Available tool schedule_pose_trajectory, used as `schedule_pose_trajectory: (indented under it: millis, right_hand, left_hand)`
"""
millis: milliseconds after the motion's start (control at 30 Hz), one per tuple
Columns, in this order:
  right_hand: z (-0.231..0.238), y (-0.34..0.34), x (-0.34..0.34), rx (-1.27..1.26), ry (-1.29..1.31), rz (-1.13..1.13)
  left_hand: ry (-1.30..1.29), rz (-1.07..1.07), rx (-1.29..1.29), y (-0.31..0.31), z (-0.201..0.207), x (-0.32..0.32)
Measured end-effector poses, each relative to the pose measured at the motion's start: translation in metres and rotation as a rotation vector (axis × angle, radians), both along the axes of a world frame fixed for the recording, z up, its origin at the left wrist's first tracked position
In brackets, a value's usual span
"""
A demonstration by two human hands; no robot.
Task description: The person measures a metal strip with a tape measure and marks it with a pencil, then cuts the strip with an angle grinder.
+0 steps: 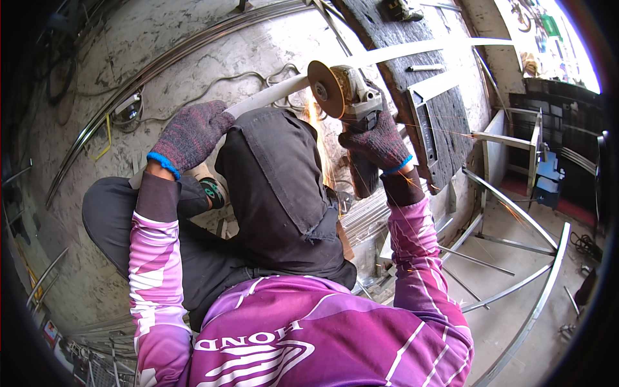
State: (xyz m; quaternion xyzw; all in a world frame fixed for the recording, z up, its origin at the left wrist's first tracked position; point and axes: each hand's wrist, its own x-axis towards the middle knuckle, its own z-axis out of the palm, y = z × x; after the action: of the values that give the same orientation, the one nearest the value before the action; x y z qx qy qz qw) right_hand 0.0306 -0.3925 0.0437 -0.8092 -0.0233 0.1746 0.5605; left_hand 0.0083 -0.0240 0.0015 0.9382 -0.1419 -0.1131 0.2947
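My left hand (192, 137), in a dark knitted glove with a blue cuff, is closed around the near end of a long, pale metal bar (269, 97). That bar passes over my raised knee and runs away to the right across a dark wooden plank (394, 69). An angle grinder (361, 102) is gripped in my gloved right hand (382, 143). Its brown disc (327, 89) stands upright against the bar, hiding the contact spot. Orange sparks (314, 119) stream down beside my knee, and some fly toward my right sleeve.
On the plank lie a pen-like marker (425, 68) and a metal piece with a dark slotted side (423, 126). A cable (225, 79) winds over the concrete floor. Long thin rods (174, 57) curve along the left, and metal frames (535, 309) stand at right.
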Motion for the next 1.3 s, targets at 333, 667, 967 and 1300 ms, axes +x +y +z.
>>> schedule_pose_trajectory:
  millis: [333, 667, 967, 1300]
  right_hand:
    - [-0.012, -0.008, 0.002, -0.085, -0.006, -0.003]
    - [-0.003, -0.004, 0.000, 0.024, 0.047, -0.014]
    - [-0.006, -0.004, 0.000, -0.025, 0.014, -0.012]
    - [0.001, -0.005, 0.000, -0.070, -0.006, 0.011]
  left_hand:
    - [-0.036, -0.066, 0.086, 0.000, 0.001, 0.000]
    - [-0.012, -0.100, 0.119, -0.001, -0.001, 0.002]
    - [0.058, 0.063, -0.019, -0.003, 0.005, 0.000]
    - [0.000, 0.018, -0.022, -0.003, 0.001, 0.001]
